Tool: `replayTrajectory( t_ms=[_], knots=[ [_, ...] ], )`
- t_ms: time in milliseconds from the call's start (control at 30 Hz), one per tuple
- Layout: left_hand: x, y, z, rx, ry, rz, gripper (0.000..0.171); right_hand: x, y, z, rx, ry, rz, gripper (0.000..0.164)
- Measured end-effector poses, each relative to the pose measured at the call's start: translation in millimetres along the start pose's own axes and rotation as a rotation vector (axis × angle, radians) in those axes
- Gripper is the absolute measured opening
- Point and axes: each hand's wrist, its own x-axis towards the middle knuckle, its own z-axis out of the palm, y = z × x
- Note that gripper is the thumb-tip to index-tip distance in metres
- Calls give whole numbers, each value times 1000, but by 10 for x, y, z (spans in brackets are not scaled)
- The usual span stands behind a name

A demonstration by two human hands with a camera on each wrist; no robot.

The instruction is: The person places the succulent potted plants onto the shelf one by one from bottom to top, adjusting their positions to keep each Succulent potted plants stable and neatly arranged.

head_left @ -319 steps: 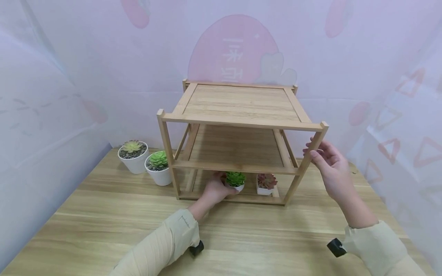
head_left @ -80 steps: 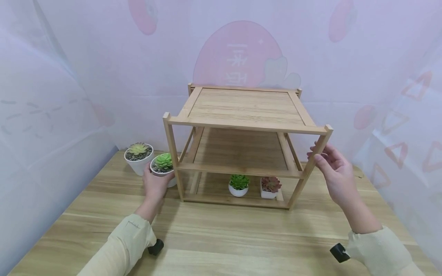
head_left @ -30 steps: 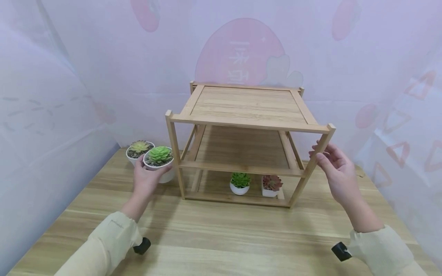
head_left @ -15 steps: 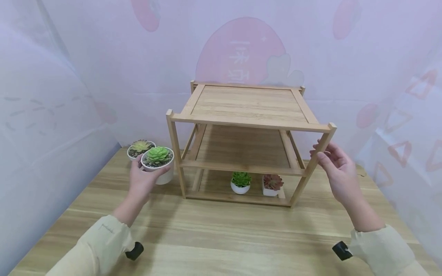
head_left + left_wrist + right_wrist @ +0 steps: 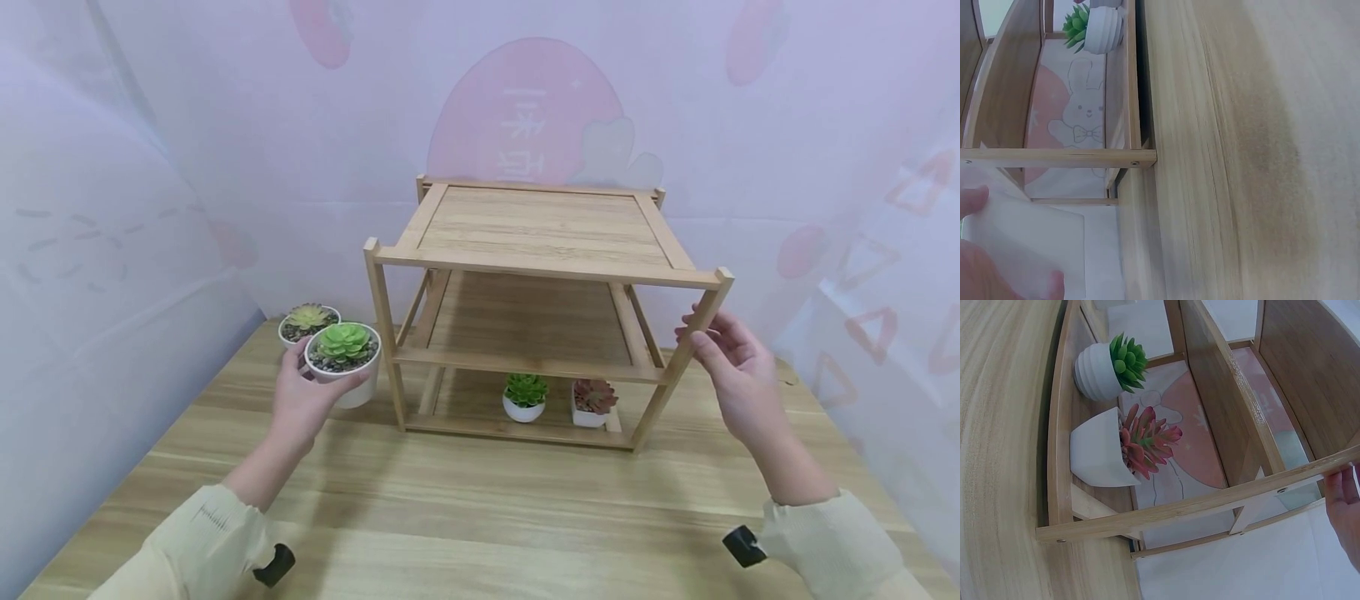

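My left hand [image 5: 303, 392] grips a white round pot [image 5: 358, 392] with a bright green succulent [image 5: 343, 342], just left of the wooden shelf rack [image 5: 540, 271]. In the left wrist view, pale backdrop shows between the pot's base and the tabletop. My right hand [image 5: 735, 367] holds the rack's front right post, thumb in front and fingers behind. On the bottom tier sit a small dark green succulent [image 5: 527, 389] in a ribbed white bowl-shaped pot [image 5: 1096, 372] and a red succulent [image 5: 596, 395] in an angular white pot [image 5: 1100, 450].
A pale yellow-green succulent [image 5: 308, 315] in a white pot stands at the back left, partly hidden behind the held pot. The wood-grain table [image 5: 480, 517] stretches in front of the rack. Printed cloth [image 5: 337, 242] hangs behind and at both sides.
My left hand has let go of the dark green plant on the bottom tier, then grasped the bright green succulent's pot and drawn it slightly left and nearer. My right hand stays on the post.
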Motion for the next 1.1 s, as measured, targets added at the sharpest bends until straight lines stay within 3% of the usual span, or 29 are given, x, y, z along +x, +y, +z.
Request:
replayTrajectory(
  t_ms=[633, 1100],
  knots=[
    [-176, 95, -185, 62, -56, -45, 106, -2, -23, 15, 12, 2, 6, 34],
    [-330, 124, -281, 13, -120, -40, 105, -2, -26, 7, 7, -1, 13, 34]
  ],
)
